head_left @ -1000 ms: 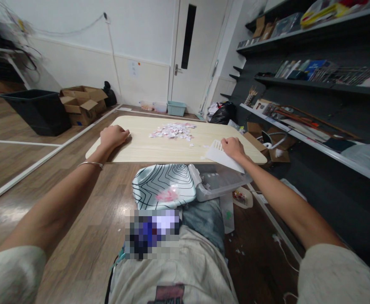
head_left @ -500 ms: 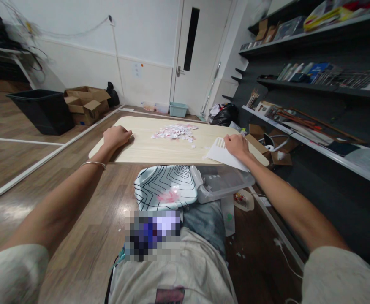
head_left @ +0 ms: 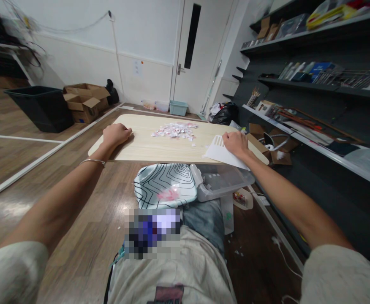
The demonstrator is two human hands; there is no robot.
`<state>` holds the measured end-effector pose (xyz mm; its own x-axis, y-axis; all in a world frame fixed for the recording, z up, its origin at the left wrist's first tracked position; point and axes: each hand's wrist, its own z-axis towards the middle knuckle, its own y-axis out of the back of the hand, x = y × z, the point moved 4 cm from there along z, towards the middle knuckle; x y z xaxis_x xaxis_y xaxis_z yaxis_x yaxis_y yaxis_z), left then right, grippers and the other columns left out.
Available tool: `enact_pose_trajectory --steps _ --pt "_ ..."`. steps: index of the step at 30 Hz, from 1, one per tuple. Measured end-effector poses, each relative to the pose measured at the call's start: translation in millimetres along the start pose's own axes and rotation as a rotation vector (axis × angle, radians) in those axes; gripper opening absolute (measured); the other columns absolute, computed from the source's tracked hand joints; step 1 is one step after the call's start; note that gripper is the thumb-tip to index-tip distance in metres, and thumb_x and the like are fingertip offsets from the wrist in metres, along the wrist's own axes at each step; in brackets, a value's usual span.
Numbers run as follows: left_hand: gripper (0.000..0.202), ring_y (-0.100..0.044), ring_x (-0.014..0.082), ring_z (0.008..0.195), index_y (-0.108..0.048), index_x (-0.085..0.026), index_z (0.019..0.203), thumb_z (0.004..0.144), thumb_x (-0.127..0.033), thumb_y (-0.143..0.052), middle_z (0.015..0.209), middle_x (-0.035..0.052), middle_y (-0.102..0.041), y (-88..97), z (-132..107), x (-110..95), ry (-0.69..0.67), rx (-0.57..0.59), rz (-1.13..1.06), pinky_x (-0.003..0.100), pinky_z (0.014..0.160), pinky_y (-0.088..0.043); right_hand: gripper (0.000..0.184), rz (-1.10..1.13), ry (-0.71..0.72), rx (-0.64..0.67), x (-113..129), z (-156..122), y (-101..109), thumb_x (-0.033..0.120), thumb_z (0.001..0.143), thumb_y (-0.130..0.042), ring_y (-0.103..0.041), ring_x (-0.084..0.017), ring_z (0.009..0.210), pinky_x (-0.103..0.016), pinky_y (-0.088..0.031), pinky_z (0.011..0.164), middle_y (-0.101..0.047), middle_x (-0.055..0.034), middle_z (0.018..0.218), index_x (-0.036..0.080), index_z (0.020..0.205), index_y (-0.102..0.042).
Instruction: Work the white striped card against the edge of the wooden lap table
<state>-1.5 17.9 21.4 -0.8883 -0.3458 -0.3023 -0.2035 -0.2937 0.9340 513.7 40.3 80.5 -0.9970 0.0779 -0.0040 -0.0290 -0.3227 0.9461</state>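
A light wooden tabletop lies in front of me with a heap of small pink and white paper scraps near its far middle. My left hand rests closed on the board's left edge, fingers curled over it. At the right edge my right hand is closed on a white plastic scraper with a slotted end, which lies flat on the board. Below the front edge sit a patterned teal tray holding a few pink scraps and a clear plastic bin.
Dark wall shelves full of boxes, books and tools run along the right. On the wooden floor to the left stand a black bin and open cardboard boxes. A white door and a small teal basket are behind.
The view has shifted slightly. Both hands stay where they were on the board, the right one still on the scraper.
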Motion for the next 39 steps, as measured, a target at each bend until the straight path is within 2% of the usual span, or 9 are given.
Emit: enact_pose_trajectory --steps 6,11,13,16,18,21,27,33,39 --pt "0.051 -0.086 0.0524 0.131 -0.099 -0.019 0.108 0.109 -0.060 -0.067 0.132 0.0317 -0.095 -4.2 4.5 2.6 -0.006 0.003 -0.001 0.053 0.108 -0.064 0.064 -0.058 0.099 -0.040 7.1 -8.6 3.6 0.039 0.132 -0.047 -0.088 -0.045 0.142 -0.044 -0.062 0.118 -0.094 -0.0325 0.144 0.008 0.146 -0.100" --pt "0.049 -0.086 0.0526 0.129 -0.100 -0.020 0.109 0.108 -0.056 -0.067 0.129 0.0313 -0.095 -4.8 5.2 3.2 -0.009 -0.004 -0.005 0.053 0.106 -0.065 0.058 -0.050 0.214 -0.027 6.8 -8.9 4.4 0.038 0.130 -0.052 -0.090 -0.042 0.136 -0.039 -0.061 0.110 -0.097 -0.0265 0.133 0.012 0.134 -0.103" --pt "0.049 -0.086 0.0526 0.128 -0.100 -0.021 0.107 0.107 -0.056 -0.066 0.125 0.0305 -0.095 -4.2 4.9 3.0 -0.011 -0.007 -0.002 0.053 0.104 -0.065 0.059 -0.020 0.197 -0.034 4.2 -5.7 3.6 0.038 0.131 -0.050 -0.090 -0.042 0.136 -0.038 -0.061 0.109 -0.097 -0.0264 0.133 0.013 0.132 -0.104" --pt "0.047 -0.086 0.0532 0.128 -0.100 -0.020 0.105 0.106 -0.055 -0.067 0.124 0.0311 -0.095 -3.7 4.7 2.7 -0.013 -0.003 -0.006 0.054 0.105 -0.065 0.062 0.021 0.056 -0.059 -1.6 1.7 0.9 0.037 0.134 -0.046 -0.088 -0.043 0.142 -0.040 -0.061 0.116 -0.095 -0.0297 0.145 0.012 0.141 -0.102" --pt "0.047 -0.087 0.0537 0.129 -0.100 -0.020 0.106 0.106 -0.055 -0.069 0.126 0.0316 -0.095 -3.6 4.8 2.7 -0.011 -0.002 -0.011 0.054 0.106 -0.064 0.061 0.027 -0.022 -0.041 -3.1 5.3 -4.0 0.038 0.134 -0.047 -0.087 -0.044 0.147 -0.042 -0.061 0.121 -0.092 -0.0325 0.152 0.010 0.149 -0.099" --pt "0.049 -0.086 0.0542 0.132 -0.100 -0.020 0.109 0.107 -0.058 -0.069 0.127 0.0314 -0.095 -3.7 5.1 3.1 -0.003 -0.007 -0.015 0.055 0.107 -0.065 0.061 0.009 -0.058 0.017 -0.5 5.7 -15.1 0.037 0.134 -0.048 -0.086 -0.045 0.151 -0.045 -0.061 0.123 -0.089 -0.0354 0.156 0.008 0.153 -0.097" --pt "0.049 -0.085 0.0582 0.131 -0.100 -0.020 0.112 0.104 -0.062 -0.075 0.120 0.0318 -0.095 -5.6 7.6 5.0 -0.004 -0.028 -0.050 0.061 0.106 -0.066 0.062 -0.015 -0.043 0.150 8.8 -3.4 -33.3 0.035 0.134 -0.046 -0.087 -0.041 0.152 -0.038 -0.063 0.118 -0.089 -0.0334 0.158 0.008 0.158 -0.096" --pt "0.053 -0.086 0.0566 0.131 -0.100 -0.018 0.118 0.105 -0.062 -0.073 0.132 0.0322 -0.094 -7.1 7.2 4.7 0.004 -0.011 -0.050 0.059 0.110 -0.065 0.059 0.003 0.047 0.138 18.7 -14.0 -31.4 0.039 0.137 -0.048 -0.088 -0.038 0.152 -0.035 -0.061 0.120 -0.092 -0.0281 0.155 0.014 0.153 -0.099" --pt "0.045 -0.086 0.0535 0.128 -0.099 -0.019 0.111 0.104 -0.054 -0.072 0.123 0.0313 -0.095 -3.6 3.5 2.8 -0.001 -0.006 -0.037 0.056 0.107 -0.065 0.061 0.019 0.126 0.129 20.1 -21.7 -34.2 0.041 0.137 -0.047 -0.090 -0.037 0.147 -0.032 -0.062 0.113 -0.096 -0.0234 0.146 0.019 0.136 -0.104"
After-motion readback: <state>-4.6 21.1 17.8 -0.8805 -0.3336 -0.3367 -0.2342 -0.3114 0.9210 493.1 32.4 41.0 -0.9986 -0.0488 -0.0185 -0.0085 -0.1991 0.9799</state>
